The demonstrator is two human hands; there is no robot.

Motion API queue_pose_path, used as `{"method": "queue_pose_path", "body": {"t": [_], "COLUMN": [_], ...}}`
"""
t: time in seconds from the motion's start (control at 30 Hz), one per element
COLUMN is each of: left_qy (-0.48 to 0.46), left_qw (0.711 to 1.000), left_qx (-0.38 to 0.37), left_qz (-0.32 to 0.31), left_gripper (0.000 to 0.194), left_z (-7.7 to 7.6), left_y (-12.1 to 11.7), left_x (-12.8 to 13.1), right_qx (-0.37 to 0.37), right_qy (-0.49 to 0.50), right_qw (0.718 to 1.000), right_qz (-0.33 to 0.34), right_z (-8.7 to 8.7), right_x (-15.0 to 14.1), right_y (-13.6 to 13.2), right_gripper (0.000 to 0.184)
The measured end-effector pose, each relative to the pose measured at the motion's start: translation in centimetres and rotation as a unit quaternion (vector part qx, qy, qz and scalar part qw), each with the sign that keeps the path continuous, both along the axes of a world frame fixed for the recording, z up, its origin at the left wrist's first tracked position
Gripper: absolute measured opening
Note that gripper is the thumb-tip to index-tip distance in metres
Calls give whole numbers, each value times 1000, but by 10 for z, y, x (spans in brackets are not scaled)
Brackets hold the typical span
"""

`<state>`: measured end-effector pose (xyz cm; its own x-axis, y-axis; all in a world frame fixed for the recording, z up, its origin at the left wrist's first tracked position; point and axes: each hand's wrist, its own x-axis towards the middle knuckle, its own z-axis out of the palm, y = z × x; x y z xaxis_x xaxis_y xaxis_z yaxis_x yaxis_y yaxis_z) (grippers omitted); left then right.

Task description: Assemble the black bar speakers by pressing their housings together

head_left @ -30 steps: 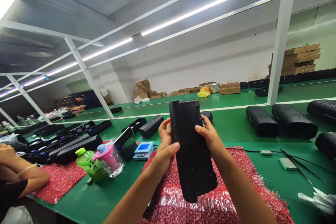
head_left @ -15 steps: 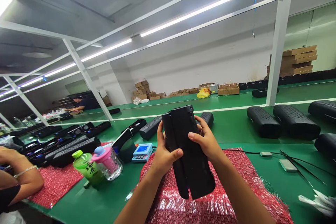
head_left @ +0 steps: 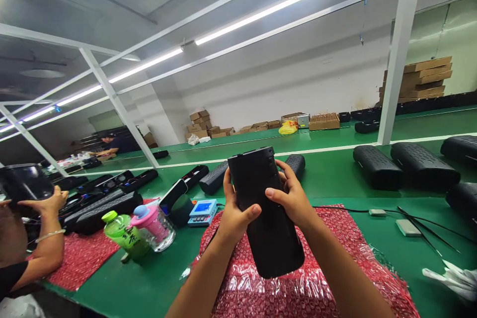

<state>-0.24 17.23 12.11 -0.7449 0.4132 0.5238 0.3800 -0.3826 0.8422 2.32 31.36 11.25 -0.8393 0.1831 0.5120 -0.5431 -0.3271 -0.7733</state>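
Both hands grip a black speaker housing (head_left: 266, 223), held tilted above the red bubble wrap (head_left: 316, 288). My left hand (head_left: 234, 213) is closed around its left edge, thumb lying on the flat face. On the opposite edge, my right hand (head_left: 292, 196) is closed too, its thumb also pressed to the face. The visible face looks smooth and whole, with small details along the upper right edge. The far side of the housing and some fingertips are hidden.
Left of the bubble wrap stand a blue device with a screen (head_left: 203, 212), a pink-lidded cup (head_left: 154, 228) and a green bottle (head_left: 124, 233). Several black speakers (head_left: 378, 166) sit at the right. Tweezers (head_left: 421, 231) lie near a white glove (head_left: 452, 278). A co-worker's arm (head_left: 50, 233) is at left.
The long gap down the housing's face has closed, its two parts now meeting. My hands stay in nearly the same place. The co-worker at left has raised a dark, glossy object.
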Motion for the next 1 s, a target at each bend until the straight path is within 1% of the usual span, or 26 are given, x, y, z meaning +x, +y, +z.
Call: {"method": "queue_pose_path", "body": {"t": [0.1,0.2,0.3,0.47,0.63,0.8,1.0], "left_qy": [-9,-13,-7,6,3,4,18], "left_qw": [1000,1000,1000,999,999,1000,998], "left_qx": [-3,11,21,26,33,25,36], "left_qz": [-14,-26,-9,18,25,5,-44], "left_gripper": [114,116,112,104,103,107,110], "left_z": [0,-1,-1,1,2,2,1], "left_y": [1,3,4,4,4,5,7], "left_x": [3,7,10,12,9,9,8], "right_qx": [-4,6,9,-6,8,7,22], "right_qy": [-1,1,-1,4,2,0,-10], "right_qw": [1000,1000,1000,1000,1000,1000,1000], "right_qz": [1,3,4,17,0,-1,-4], "right_z": [0,1,1,3,3,3,2], "right_x": [1,3,5,6,5,6,9], "right_y": [1,2,3,2,0,2,6], "right_gripper": [71,72,73,71,71,73,73]}}
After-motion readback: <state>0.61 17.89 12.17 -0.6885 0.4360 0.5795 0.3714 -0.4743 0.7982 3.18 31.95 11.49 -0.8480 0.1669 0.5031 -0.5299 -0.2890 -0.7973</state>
